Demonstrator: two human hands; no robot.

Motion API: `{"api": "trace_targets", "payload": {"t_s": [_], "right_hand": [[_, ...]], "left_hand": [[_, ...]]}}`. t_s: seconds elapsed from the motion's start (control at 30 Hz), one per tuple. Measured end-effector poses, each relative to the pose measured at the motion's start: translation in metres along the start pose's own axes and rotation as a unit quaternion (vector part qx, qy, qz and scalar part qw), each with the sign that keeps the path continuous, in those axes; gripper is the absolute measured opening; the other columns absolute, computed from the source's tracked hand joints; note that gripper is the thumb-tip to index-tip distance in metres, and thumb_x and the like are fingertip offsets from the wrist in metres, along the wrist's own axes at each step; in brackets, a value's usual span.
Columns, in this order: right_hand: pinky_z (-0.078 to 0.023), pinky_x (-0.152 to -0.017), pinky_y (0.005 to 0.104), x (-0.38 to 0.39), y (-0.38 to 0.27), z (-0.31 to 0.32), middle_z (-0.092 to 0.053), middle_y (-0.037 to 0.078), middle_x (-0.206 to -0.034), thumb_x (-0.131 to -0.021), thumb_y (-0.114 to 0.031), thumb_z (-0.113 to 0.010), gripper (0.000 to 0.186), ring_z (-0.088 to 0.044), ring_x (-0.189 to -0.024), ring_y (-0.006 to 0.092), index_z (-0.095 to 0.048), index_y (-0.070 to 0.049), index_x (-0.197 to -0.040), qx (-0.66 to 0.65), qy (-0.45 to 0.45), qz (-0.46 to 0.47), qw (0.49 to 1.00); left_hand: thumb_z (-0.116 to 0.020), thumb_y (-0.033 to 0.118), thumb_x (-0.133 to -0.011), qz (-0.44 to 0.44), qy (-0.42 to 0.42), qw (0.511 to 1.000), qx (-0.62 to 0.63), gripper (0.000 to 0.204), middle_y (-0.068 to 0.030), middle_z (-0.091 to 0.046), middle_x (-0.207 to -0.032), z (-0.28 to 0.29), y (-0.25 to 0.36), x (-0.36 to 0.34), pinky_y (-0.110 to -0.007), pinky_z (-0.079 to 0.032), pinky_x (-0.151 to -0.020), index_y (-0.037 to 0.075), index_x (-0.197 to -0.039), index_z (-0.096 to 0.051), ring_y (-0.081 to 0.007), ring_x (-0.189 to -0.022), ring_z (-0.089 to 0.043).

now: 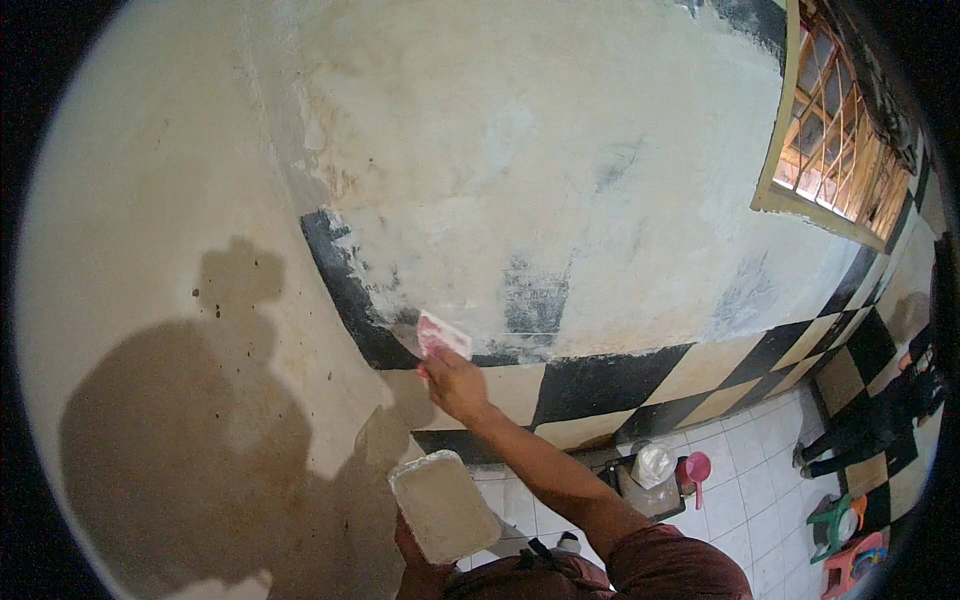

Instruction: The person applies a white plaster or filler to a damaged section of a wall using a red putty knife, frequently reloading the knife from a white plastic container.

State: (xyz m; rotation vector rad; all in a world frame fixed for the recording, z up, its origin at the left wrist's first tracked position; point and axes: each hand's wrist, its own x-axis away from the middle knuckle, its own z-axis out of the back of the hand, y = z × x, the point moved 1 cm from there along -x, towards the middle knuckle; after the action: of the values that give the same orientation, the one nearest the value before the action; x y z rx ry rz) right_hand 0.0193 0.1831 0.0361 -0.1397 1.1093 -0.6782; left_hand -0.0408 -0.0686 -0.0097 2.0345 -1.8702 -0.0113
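Observation:
My right hand (pixel 455 385) grips a pink-and-white flat scraper (pixel 442 330) at the whitened wall (pixel 520 180), by the lower left corner of the patched area where black and cream squares (pixel 600 385) begin. The scraper is slightly blurred, and whether it touches the wall I cannot tell. My left hand (pixel 410 540), mostly hidden below, holds a rectangular tub (pixel 443 505) of pale, smooth paste near my body. The patched wall has dark squares showing faintly through the white coat.
A barred window (pixel 830 130) is upper right. On the tiled floor (pixel 750 500) stand a dark tray (pixel 635 505) with a white bag (pixel 655 465), a pink dipper (pixel 697 468), a green stool (pixel 830 525) and a pink stool (pixel 848 565). Another person (pixel 880 415) stands at the right.

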Motion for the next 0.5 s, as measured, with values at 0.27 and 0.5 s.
{"api": "trace_targets", "payload": {"t_s": [0.27,0.5], "right_hand": [[-0.052,-0.067,0.0396,0.037,0.111,0.087,-0.058,0.006,-0.090,-0.072,-0.011,-0.066,0.015,-0.062,-0.080,0.0262,-0.064,-0.013,-0.087,0.208,-0.018,0.164,0.964],[-0.055,-0.084,0.0408,0.157,0.179,0.048,-0.068,0.009,-0.110,-0.082,-0.016,-0.064,0.013,-0.066,-0.101,0.0272,-0.075,-0.017,-0.089,0.198,-0.332,-0.005,0.922]], "left_hand": [[-0.054,0.049,-0.093,0.001,-0.082,0.997,0.012,0.056,-0.0096,-0.057,-0.131,0.023,-0.012,-0.020,-0.060,-0.048,-0.093,0.015,-0.137,-0.049,-0.0331,-0.115,-0.058],[-0.041,0.048,-0.097,0.009,-0.052,0.998,0.019,0.056,-0.0125,-0.053,-0.137,0.014,-0.004,-0.008,-0.056,-0.044,-0.102,0.014,-0.141,-0.044,-0.0351,-0.122,-0.055]]}}
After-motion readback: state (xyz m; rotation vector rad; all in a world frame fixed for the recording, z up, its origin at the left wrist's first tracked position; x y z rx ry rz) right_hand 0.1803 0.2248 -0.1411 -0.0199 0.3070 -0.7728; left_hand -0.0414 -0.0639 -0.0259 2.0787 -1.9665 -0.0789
